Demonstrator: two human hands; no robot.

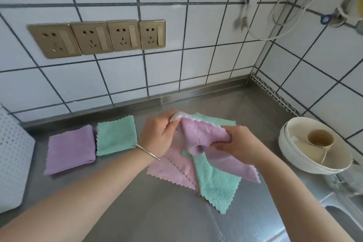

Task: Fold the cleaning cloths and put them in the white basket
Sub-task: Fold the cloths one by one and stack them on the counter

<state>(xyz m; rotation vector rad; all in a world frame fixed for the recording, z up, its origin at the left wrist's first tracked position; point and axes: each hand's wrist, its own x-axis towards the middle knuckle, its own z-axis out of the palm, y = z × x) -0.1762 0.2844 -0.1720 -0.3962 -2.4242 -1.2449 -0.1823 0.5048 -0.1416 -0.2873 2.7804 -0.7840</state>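
Observation:
My left hand [159, 135] pinches the upper corner of a pink cloth [200, 133] that is lifted off the counter. My right hand [235, 143] grips the same cloth lower down, where it bunches. Under them lies a loose heap: a teal cloth [218, 184] and pink cloths [172, 173] spread flat with zigzag edges. Two folded cloths lie to the left, a purple one [70, 151] and a teal one [116, 135], side by side. The white perforated basket [13, 159] stands at the far left edge, only partly in view.
The steel counter [149, 210] runs along a tiled wall with a row of gold sockets [98, 37]. Stacked cream bowls with a small cup [314, 145] sit at the right. A sink edge [337, 210] shows at bottom right. Cables hang in the top right corner.

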